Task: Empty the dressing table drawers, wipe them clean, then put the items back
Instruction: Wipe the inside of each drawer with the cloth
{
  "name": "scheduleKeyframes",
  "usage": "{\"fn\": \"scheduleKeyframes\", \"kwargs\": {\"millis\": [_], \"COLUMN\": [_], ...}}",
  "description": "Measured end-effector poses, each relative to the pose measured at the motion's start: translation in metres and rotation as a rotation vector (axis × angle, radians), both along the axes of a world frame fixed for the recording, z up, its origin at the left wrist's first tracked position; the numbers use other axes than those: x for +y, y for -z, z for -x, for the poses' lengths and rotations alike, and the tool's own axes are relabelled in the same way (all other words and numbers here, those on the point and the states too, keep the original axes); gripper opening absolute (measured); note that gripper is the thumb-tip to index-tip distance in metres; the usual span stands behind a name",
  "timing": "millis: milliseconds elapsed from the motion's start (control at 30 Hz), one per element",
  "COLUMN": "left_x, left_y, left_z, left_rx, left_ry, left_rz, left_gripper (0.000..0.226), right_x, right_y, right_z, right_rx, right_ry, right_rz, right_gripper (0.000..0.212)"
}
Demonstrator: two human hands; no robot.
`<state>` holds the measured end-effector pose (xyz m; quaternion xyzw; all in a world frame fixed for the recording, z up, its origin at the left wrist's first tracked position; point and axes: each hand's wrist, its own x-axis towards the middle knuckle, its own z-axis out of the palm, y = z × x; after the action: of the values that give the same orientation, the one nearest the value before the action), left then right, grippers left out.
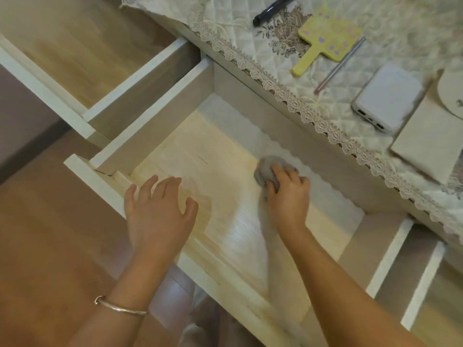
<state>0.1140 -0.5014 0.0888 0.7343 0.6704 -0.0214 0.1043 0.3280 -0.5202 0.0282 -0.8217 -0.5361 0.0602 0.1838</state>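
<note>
The middle drawer of the dressing table is pulled out, its pale wooden floor bare. My right hand is inside it, gripping a crumpled grey cloth against the drawer floor near the back. My left hand hovers over the drawer's front edge with fingers spread, holding nothing; a thin bangle circles its wrist. On the lace-edged tablecloth lie a yellow hand mirror, a black pen, a slim pink pen and a white power bank.
A second drawer stands open on the left, and another on the right. A pale flat box and a round white base sit on the tabletop at the right. Wooden floor lies below.
</note>
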Motion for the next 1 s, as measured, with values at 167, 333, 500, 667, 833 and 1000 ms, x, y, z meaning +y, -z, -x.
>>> {"fn": "scheduleKeyframes", "kwargs": {"millis": [167,333,500,667,833,1000], "left_x": [0.0,-0.001,-0.001,-0.002,-0.003,-0.003], "left_y": [0.001,0.003,0.0,-0.001,0.0,-0.001], "left_z": [-0.001,0.0,-0.001,-0.002,-0.002,-0.002], "left_rx": [-0.01,-0.026,-0.025,-0.034,-0.047,-0.07], "left_ry": [-0.006,0.008,0.021,0.016,0.006,0.003], "left_rz": [-0.029,-0.021,-0.005,-0.007,-0.009,0.009], "left_gripper": [0.05,0.05,0.052,0.05,0.049,0.038], "right_x": [0.013,-0.027,-0.04,-0.074,-0.069,-0.072], "right_y": [-0.001,-0.004,-0.001,-0.01,-0.014,-0.018], "right_z": [0.059,-0.047,-0.033,0.059,-0.027,-0.065], "right_rx": [0.058,0.055,0.043,0.08,0.061,0.039], "right_ry": [-0.27,-0.031,0.219,-0.339,-0.229,0.149], "right_rz": [-0.006,0.037,0.063,0.032,0.105,0.21], "right_gripper": [0.039,0.036,0.038,0.036,0.036,0.028]}}
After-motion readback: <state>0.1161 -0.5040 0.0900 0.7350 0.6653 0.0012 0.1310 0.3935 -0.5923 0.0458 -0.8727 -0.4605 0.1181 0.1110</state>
